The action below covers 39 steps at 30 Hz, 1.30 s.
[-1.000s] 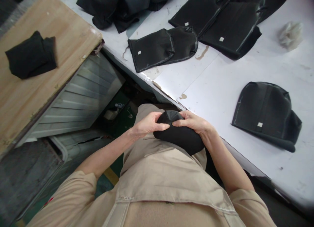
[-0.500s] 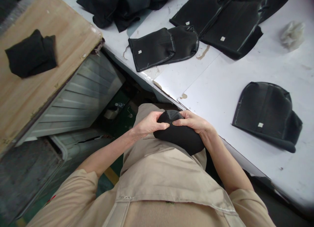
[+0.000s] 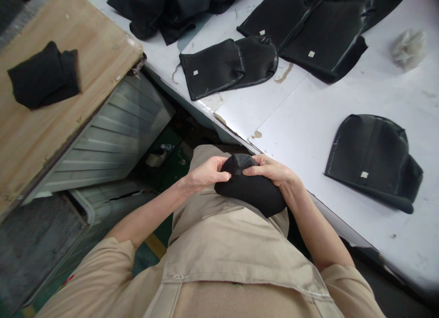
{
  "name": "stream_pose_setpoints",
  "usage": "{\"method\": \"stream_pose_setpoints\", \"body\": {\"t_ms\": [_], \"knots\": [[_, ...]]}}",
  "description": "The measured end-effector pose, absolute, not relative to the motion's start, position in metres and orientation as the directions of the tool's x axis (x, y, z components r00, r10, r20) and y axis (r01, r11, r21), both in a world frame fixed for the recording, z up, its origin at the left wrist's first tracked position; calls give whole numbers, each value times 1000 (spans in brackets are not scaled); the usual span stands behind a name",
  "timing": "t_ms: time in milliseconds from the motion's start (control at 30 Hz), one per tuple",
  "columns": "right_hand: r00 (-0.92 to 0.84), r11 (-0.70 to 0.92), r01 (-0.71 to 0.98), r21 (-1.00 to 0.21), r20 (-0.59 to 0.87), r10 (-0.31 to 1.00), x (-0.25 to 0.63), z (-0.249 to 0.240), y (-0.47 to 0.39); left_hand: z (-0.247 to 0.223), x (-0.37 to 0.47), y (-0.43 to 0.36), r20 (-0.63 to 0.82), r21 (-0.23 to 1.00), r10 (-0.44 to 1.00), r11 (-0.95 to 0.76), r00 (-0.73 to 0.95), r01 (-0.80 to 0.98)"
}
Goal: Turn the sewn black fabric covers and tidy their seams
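Note:
Over my lap, by the edge of the white table, a black fabric piece (image 3: pixel 252 192) is held between both hands. My left hand (image 3: pixel 212 171) pinches its upper left edge, thumb on top and fingers hidden behind it. On the upper right edge, my right hand (image 3: pixel 269 169) grips in the same way, its thumb lying across the cloth. A small fold of the fabric rises between the two thumbs. The lower part of the piece hangs over the beige apron (image 3: pixel 236 245).
On the white table (image 3: pixel 291 126) lie a folded black piece with a white tag (image 3: pixel 370 162), two overlapping black pieces (image 3: pixel 214 71), larger black pieces (image 3: pixel 318 43) and a crumpled whitish wad (image 3: pixel 409 50). Black cloth (image 3: pixel 44 75) rests on the wooden table (image 3: pixel 99 39) at left.
My left thumb has shifted slightly left, away from the right thumb, so the gap between them is wider. The fabric stays in both hands; everything else looks the same.

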State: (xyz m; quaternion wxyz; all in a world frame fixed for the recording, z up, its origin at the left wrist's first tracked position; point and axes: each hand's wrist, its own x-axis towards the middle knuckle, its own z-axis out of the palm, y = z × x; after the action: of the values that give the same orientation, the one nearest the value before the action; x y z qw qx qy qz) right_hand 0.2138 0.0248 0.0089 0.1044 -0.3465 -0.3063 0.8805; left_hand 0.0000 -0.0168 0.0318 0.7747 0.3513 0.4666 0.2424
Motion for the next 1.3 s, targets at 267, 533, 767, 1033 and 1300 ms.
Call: {"method": "stream_pose_setpoints", "body": {"t_ms": [267,533,767,1033,1300], "knots": [[-739,-787,46,-615,-551,387,212,10,25,31,5,-16,-583,777,725,630,367,-12],[-740,-793,26,-608,-545,393,213,8,27,31,1,-16,-567,761,710,646,416,-64],[-763,-793,9,-610,-516,389,216,4,25,26,3,-16,-567,784,734,620,374,-27],[-753,-792,-7,-611,-518,406,216,5,26,27,2,-16,-568,751,694,657,443,-65],[-707,-707,25,-706,-513,487,209,16,23,20,14,-19,-576,795,752,607,320,6]]}}
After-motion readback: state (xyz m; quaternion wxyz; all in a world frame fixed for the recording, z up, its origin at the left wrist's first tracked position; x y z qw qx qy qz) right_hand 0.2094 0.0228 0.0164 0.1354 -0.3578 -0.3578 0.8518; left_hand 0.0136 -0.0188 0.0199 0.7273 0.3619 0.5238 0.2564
